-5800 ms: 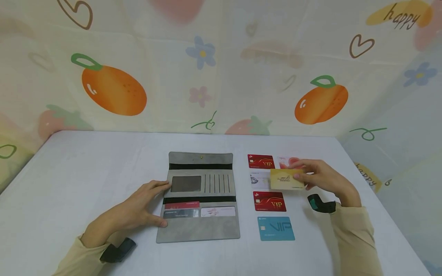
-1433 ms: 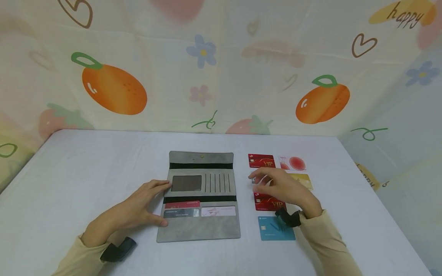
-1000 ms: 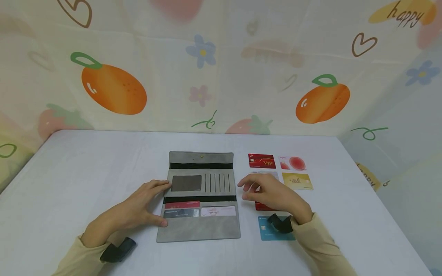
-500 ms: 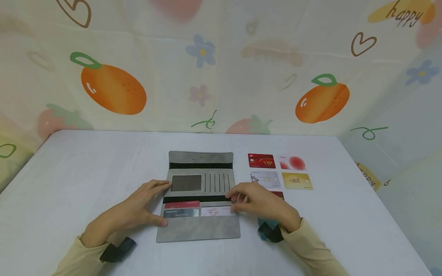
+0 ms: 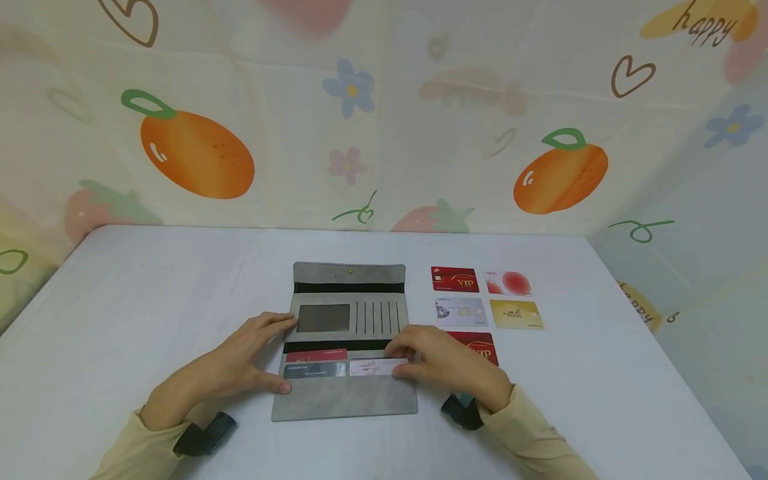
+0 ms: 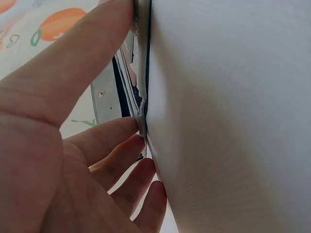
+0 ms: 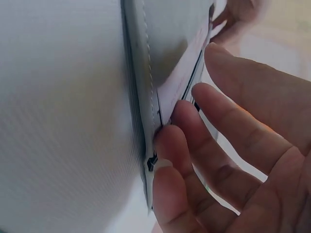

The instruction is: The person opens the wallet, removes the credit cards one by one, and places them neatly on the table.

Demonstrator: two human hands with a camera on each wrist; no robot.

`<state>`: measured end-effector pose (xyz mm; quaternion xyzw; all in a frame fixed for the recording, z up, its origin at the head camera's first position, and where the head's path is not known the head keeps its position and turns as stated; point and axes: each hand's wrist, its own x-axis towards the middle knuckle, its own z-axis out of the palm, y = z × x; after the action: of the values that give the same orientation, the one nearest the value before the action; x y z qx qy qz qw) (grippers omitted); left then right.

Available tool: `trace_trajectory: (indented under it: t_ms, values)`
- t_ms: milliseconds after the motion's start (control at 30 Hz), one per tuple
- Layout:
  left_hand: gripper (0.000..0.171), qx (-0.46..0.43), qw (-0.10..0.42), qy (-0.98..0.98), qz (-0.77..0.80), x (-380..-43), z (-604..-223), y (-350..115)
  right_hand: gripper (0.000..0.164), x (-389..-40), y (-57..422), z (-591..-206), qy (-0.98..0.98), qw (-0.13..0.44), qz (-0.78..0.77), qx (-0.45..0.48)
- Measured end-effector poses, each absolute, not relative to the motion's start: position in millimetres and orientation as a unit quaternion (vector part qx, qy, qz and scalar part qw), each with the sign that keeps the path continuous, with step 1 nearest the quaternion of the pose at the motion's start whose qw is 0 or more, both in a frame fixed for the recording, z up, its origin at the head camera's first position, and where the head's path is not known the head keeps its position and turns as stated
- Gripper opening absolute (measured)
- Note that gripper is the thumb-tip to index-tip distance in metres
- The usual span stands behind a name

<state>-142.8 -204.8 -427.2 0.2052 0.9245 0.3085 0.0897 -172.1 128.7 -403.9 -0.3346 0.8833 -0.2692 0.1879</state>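
Observation:
A grey wallet [image 5: 345, 399] lies unfolded on the white table. In its lower left pockets sit a red card [image 5: 316, 356] and a dark grey card [image 5: 315, 370]; a white card [image 5: 373, 367] sits in the lower right pocket. My left hand [image 5: 240, 363] rests along the wallet's left edge, thumb at the lower part and fingers higher up, stretched out in the left wrist view too. My right hand [image 5: 441, 357] reaches over the wallet's right edge, fingertips right at the white card [image 7: 182, 77]. In the right wrist view its thumb stands apart from the fingers.
Right of the wallet lie red VIP cards [image 5: 455, 280], a pink-patterned card [image 5: 509, 283], a silver card [image 5: 462, 312] and a gold card [image 5: 517, 315]. The blue card is mostly hidden behind the right wrist's black camera [image 5: 462, 413]. A fruit-patterned cloth [image 5: 384, 133] hangs behind the table.
Earlier my right hand set the gold card down at the right. It has since moved left across the cards to the white card in the wallet. My left hand has stayed put.

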Motion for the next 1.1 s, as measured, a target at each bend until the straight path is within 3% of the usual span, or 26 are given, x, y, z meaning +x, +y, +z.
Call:
trace_trajectory:
  t_ms: [1100]
  values:
    - [0.101, 0.205, 0.089, 0.924, 0.311, -142.8, -427.9, -205.2, 0.018, -171.5, 126.1, -407.9, 0.903, 0.173, -0.248, -0.305]
